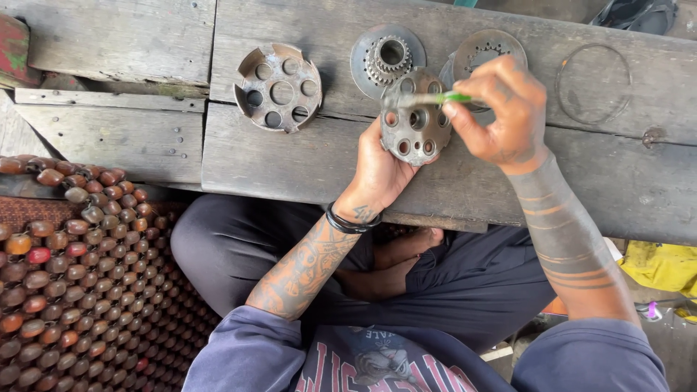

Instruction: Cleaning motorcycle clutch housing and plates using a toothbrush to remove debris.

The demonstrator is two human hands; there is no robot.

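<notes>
The left hand (377, 170) is reaching up from the bench's (290, 156) near edge and gripping a round metal hub with holes (415, 127) from below; its fingers are curling behind the disc, so most of them are hidden, and only the palm and thumb side are showing. The hub is being held tilted toward the camera, just above the middle of the bench. The right hand (501, 112) is coming in from the right, fingers pinched together on a thin green-handled tool (443, 97) that is lying across the top of the hub; the tool's tip is blurred and hard to make out, so where exactly it is touching cannot be told.

Behind the hub, near the far edge, a toothed gear plate (387, 58) is lying flat, its lower rim partly covered by the hub. Just to its right a flat splined disc (483, 54) is mostly hidden behind the right hand. Left of them, a cup-shaped holed drum (278, 87) is sitting alone. Toward the far right corner a thin wire ring (594, 83) is lying flat. At the left, a beaded seat mat (65, 276) is being cut off by the frame.
</notes>
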